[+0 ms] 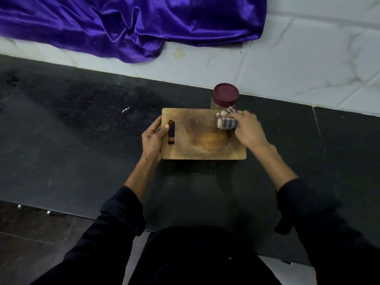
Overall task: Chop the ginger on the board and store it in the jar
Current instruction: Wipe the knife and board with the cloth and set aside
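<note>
The left hand (153, 138) is gripping the left short edge of the rectangular wooden chopping board (189, 145), its thumb lying on top beside the slotted handle hole and the other fingers curling under the edge. The right hand (247, 128) is pressing a small folded cloth with dark blue and white stripes (226, 122) onto the far right part of the board, fingers bending over it and holding it; the hand is slightly blurred. The board is lying flat on the black stone bench (82, 130), with a darker brownish stain near its middle. A clear jar with a round maroon lid (225, 95) is standing just behind the board's far right corner, its lid on. Whether ginger is sitting inside the jar I cannot tell. Beyond the bench, a shiny purple satin cloth (133, 23) is lying crumpled against the white tiled wall (308, 48).
</note>
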A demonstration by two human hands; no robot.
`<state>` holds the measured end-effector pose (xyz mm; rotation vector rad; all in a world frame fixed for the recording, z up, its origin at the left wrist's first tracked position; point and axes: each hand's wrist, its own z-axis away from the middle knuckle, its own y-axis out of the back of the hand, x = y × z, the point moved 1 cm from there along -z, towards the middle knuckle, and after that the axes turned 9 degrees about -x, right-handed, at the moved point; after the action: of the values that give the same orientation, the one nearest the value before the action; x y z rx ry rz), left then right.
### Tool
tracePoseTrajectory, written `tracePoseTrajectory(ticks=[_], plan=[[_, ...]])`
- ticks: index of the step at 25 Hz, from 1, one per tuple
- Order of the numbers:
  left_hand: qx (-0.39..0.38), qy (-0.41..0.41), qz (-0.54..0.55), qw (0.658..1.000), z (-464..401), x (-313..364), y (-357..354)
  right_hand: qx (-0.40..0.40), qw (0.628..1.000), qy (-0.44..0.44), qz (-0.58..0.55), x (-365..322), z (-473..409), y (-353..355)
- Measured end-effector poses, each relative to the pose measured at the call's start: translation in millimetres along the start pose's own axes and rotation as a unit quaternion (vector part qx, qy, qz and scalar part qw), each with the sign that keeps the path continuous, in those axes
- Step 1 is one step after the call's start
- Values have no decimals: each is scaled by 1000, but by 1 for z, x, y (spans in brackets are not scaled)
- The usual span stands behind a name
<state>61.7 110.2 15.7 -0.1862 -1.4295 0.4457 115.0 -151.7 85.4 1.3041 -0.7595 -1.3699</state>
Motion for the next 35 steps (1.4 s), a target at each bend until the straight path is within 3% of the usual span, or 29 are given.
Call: tracePoseTrajectory(ticks=[10, 17, 24, 31, 35], plan=[[99, 20, 61, 993, 3, -15, 15, -117, 981, 96, -122, -42, 55, -60], [229, -7, 102, 968, 1, -19, 59, -89, 968, 40, -232, -26, 36, -42], [274, 5, 103, 956, -21, -21, 63, -90, 961, -15, -260, -15, 21, -52], [294, 59, -5, 954, -28, -25, 62, -88, 963, -15, -254, -12, 0, -54], [297, 117, -86, 944, -30, -20, 67, -68, 983, 20, -167, -26, -38, -52]])
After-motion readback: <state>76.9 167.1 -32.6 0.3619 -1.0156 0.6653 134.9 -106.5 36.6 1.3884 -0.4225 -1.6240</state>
